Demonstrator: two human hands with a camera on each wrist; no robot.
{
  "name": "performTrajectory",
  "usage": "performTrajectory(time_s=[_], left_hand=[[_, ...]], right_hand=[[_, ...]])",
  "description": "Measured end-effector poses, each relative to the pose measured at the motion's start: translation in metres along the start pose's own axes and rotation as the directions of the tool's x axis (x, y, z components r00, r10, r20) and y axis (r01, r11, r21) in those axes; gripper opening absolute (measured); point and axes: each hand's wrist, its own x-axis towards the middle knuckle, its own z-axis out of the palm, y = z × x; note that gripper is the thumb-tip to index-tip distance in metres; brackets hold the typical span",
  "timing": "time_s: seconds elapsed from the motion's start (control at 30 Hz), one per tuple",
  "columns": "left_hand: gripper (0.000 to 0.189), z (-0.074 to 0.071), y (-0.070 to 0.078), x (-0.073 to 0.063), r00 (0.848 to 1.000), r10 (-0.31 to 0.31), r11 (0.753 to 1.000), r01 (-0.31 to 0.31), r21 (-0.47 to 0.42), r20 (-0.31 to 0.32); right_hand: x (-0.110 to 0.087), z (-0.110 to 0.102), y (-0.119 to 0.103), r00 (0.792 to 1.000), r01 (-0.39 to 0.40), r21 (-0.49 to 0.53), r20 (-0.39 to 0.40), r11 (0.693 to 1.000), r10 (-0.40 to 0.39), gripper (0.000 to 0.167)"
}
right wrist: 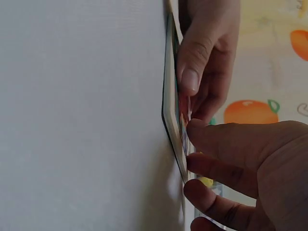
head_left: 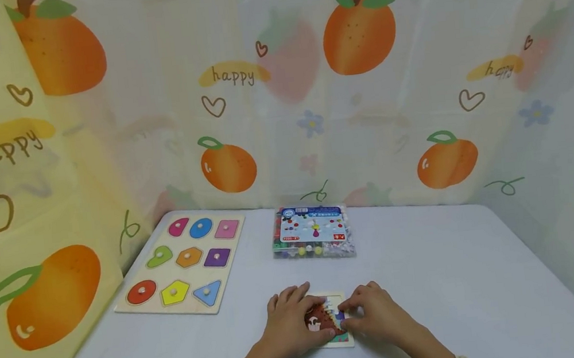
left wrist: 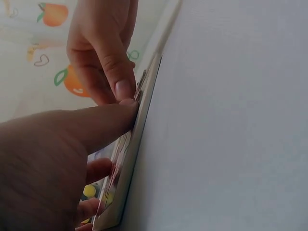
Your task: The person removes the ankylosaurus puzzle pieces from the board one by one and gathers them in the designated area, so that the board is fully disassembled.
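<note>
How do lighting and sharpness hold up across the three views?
Head view: brightest, with a yellow cast over the left curtain; left wrist view: dim, the left hand dark and low in detail; right wrist view: also dim, with a soft shadow on the table beside the puzzle board.

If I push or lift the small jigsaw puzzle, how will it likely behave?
The jigsaw puzzle should slide rather than roll or tip, being thin and flat. Its straight pale rim suggests a stiff board. Pieces may drop out if it tilts, since no cover shows over them.
</note>
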Motion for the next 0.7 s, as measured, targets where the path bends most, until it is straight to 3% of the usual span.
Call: performTrajectory(time_s=[0.2, 0.47, 0.7], left_hand=[[0.064, 0.0010, 0.0016, 0.0013, 1.000, -0.025, 1.000, 0.025, 0.005, 0.003], [0.065, -0.0004, 0.0022, 0.0021, 1.000, -0.015, 1.000, 0.015, 0.004, 0.006], [0.064, -0.0005, 0.0009, 0.0012, 1.000, -0.019, 1.000, 0.019, -0.005, 0.002]], right_hand=[[0.0032, 0.0020, -0.0004, 1.000, -0.023, 0.015, 0.014, 1.000, 0.023, 0.027], [0.0079, -0.0035, -0.0047, 0.998, -0.043, 0.079, 0.038, 0.996, 0.040, 0.022], [0.0066, -0.0057, -0.0024, 0.999, 0.022, 0.101, 0.035, 0.995, -0.025, 0.031]])
